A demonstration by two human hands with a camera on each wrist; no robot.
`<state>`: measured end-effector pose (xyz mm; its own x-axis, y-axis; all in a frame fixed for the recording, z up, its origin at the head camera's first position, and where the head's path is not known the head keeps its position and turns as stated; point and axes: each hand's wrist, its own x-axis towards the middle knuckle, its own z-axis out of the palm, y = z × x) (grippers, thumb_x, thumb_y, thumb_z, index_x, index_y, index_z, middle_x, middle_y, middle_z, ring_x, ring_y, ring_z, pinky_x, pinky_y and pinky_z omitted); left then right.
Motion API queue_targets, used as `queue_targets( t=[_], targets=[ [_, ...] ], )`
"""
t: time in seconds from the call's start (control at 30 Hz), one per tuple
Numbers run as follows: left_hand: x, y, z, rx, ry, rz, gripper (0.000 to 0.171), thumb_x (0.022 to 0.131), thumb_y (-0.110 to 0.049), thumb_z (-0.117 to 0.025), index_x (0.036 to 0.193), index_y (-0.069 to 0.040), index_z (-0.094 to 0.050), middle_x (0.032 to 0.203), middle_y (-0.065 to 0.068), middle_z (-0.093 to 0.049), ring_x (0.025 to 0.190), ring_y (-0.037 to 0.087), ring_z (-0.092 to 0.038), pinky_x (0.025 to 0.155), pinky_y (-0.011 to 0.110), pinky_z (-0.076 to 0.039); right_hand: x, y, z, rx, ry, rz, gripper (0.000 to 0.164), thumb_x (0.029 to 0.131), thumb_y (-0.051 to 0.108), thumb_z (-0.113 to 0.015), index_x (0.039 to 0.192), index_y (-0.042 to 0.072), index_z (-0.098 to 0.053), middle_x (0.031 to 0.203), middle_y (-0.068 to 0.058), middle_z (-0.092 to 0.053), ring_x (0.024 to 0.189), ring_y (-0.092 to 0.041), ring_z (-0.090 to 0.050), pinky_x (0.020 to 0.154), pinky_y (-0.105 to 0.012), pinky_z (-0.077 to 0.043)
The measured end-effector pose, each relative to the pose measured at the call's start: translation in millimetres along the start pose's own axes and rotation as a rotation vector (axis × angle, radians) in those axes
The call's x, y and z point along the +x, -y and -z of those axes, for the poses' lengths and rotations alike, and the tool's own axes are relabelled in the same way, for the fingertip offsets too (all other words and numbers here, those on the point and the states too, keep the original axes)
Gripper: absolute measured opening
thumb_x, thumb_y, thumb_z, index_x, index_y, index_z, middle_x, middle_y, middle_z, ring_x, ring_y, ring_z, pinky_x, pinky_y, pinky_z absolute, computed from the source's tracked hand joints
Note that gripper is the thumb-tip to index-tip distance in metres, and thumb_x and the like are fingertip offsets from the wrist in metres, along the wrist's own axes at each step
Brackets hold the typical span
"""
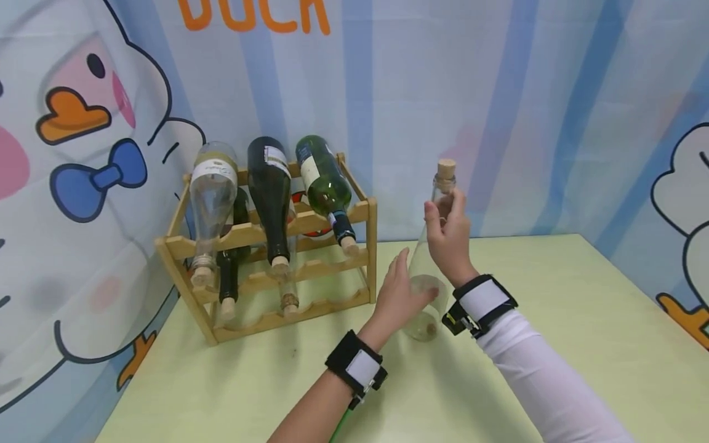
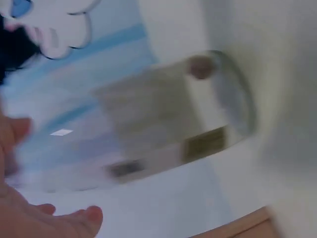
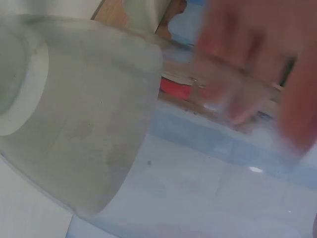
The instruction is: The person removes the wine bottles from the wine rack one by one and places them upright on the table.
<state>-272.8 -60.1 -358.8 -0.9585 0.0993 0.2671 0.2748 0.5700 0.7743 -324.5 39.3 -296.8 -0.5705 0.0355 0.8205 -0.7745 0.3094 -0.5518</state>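
Clear bottle [image 1: 425, 266], slightly tilted, right of rack [image 1: 306, 223], base on or just above surface [image 1: 565, 332]. Right hand [image 1: 450, 239] gripped neck; left hand [image 1: 396, 296], fingers extended, by body. Likely glass: stiff, slick, breakable; neck plus base looked safest.

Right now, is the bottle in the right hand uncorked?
No, the head view shows a cork in the mouth of the bottle, above the right hand.
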Motion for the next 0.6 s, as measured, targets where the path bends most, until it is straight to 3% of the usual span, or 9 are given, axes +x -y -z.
queue_targets(
  t=[0.07,0.13,0.23,0.27,0.3,0.37,0.43,0.53,0.6],
  targets=[
    [-24.3,-13.4,18.7,0.057,-0.082,-0.136,0.07,0.08,-0.031,-0.06,0.138,-0.012,-0.025,0.141,0.007,-0.032,0.126,0.024,-0.035,0.098,0.043,-0.036,-1.0,-0.9,-1.4,0.003,-0.003,0.0,0.031,0.092,0.01,-0.043,0.116,-0.006,-0.033,0.083,-0.017,-0.049,0.07,-0.002,-0.047,0.057,-0.013,-0.038],
    [-49.7,-24.9,44.0,0.038,-0.208,-0.39,0.057,0.082,-0.023,-0.057,0.132,-0.006,-0.035,0.134,0.009,-0.041,0.123,0.022,-0.04,0.098,0.039,-0.037,-2.4,-0.8,-1.7,0.004,-0.004,-0.004,0.032,0.092,0.012,-0.043,0.117,-0.006,-0.033,0.083,-0.016,-0.049,0.07,-0.001,-0.046,0.057,-0.014,-0.038],
    [-78.7,-37.7,92.9,-0.026,-0.485,-0.799,0.036,0.082,-0.013,-0.054,0.111,0.007,-0.05,0.115,0.018,-0.055,0.111,0.024,-0.05,0.094,0.034,-0.041,-3.6,-6.7,-3.0,0.008,-0.016,-0.011,0.034,0.092,0.015,-0.043,0.117,-0.006,-0.033,0.083,-0.015,-0.05,0.07,0.0,-0.046,0.057,-0.014,-0.039],
    [-83.4,-39.2,110.1,-0.042,-0.602,-0.894,0.031,0.081,-0.012,-0.054,0.103,0.011,-0.052,0.108,0.02,-0.057,0.107,0.024,-0.053,0.092,0.033,-0.042,-3.7,-6.6,-3.0,0.008,-0.02,-0.014,0.035,0.092,0.016,-0.043,0.117,-0.005,-0.034,0.083,-0.015,-0.05,0.07,0.0,-0.046,0.057,-0.014,-0.038],
    [-86.4,-39.4,127.9,-0.062,-0.712,-0.947,0.028,0.08,-0.009,-0.053,0.096,0.014,-0.052,0.103,0.022,-0.058,0.103,0.024,-0.055,0.091,0.032,-0.042,-3.5,-6.7,-3.0,0.01,-0.025,-0.018,0.035,0.092,0.016,-0.043,0.118,-0.005,-0.034,0.083,-0.015,-0.05,0.07,0.001,-0.046,0.058,-0.014,-0.038],
    [-90.3,-35.5,163.4,-0.064,-0.909,-0.901,0.024,0.078,-0.005,-0.052,0.089,0.016,-0.052,0.098,0.018,-0.06,0.101,0.021,-0.056,0.091,0.031,-0.042,-2.7,-6.6,-2.8,0.005,-0.036,-0.023,0.035,0.092,0.016,-0.044,0.118,-0.005,-0.034,0.083,-0.015,-0.05,0.07,0.001,-0.045,0.058,-0.015,-0.038],
    [-90.4,-24.4,195.7,-0.041,-1.042,-0.748,0.022,0.075,-0.002,-0.052,0.087,0.016,-0.054,0.097,0.014,-0.062,0.1,0.018,-0.055,0.092,0.029,-0.04,-1.7,-6.1,-3.1,0.002,-0.044,-0.027,0.034,0.091,0.014,-0.044,0.118,-0.005,-0.035,0.082,-0.015,-0.05,0.069,0.001,-0.044,0.058,-0.015,-0.037],
    [-88.9,-0.1,234.1,0.085,-1.091,-0.476,0.02,0.075,0.0,-0.051,0.09,0.011,-0.058,0.101,0.012,-0.062,0.102,0.019,-0.053,0.093,0.028,-0.034,-1.1,-5.8,-4.6,-0.002,-0.049,-0.033,0.033,0.091,0.013,-0.045,0.118,-0.004,-0.036,0.082,-0.015,-0.05,0.069,0.0,-0.044,0.058,-0.015,-0.037],
    [-86.1,16.6,250.6,0.156,-1.072,-0.352,0.019,0.077,-0.001,-0.051,0.091,0.008,-0.061,0.103,0.014,-0.062,0.104,0.024,-0.051,0.094,0.029,-0.032,-2.1,-6.1,-6.1,0.002,-0.05,-0.04,0.033,0.091,0.014,-0.045,0.117,-0.004,-0.037,0.081,-0.014,-0.05,0.067,-0.001,-0.043,0.058,-0.015,-0.036]
  ],
)
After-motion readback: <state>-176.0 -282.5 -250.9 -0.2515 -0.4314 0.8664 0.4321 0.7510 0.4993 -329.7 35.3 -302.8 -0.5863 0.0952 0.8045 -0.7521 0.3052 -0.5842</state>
